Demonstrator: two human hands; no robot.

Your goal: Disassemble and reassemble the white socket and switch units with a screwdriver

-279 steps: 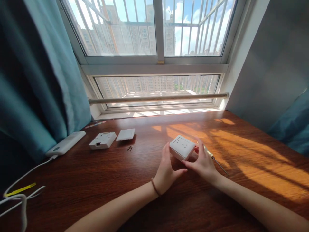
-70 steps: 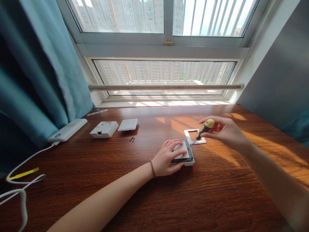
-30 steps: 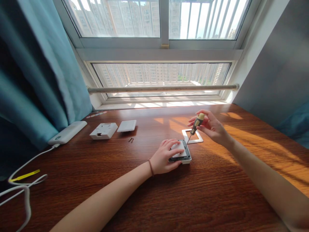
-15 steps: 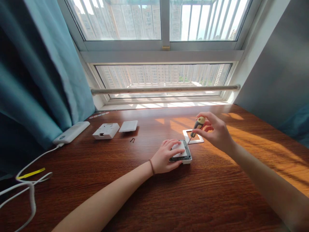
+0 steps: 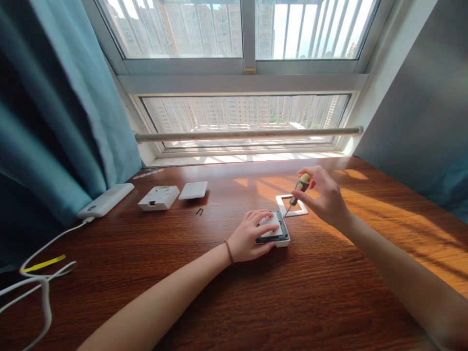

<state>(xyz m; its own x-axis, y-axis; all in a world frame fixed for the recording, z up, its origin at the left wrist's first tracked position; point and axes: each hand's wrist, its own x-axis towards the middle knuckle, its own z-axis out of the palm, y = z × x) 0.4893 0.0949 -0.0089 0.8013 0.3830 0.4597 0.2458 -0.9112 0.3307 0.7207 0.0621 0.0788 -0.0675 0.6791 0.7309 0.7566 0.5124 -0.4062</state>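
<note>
My left hand [image 5: 252,237] wraps around a white wall switch with a dark grey mounting plate [image 5: 282,236], pressing it to the table. Its fingers lie over the white middle and hide part of it. In my right hand [image 5: 325,196] is a screwdriver [image 5: 302,183] with a yellow and black handle, gripped between thumb and fingers. The shaft slants down to the left, and its tip meets the plate's right side. Whether a screw sits under the tip is too small to tell. Just behind the switch lies a white square frame [image 5: 280,203].
To the left are a white box [image 5: 161,198], a white square cover [image 5: 193,190] and small dark screws [image 5: 199,211]. A white power bank [image 5: 106,201] with a white cable [image 5: 54,243] lies by the blue curtain [image 5: 91,122]. Near the cable is a yellow strip [image 5: 46,263].
My right fingers have shifted on the screwdriver handle, which leans slightly more to the right. The tip stays at the plate. My left hand keeps its hold; the view has shifted slightly.
</note>
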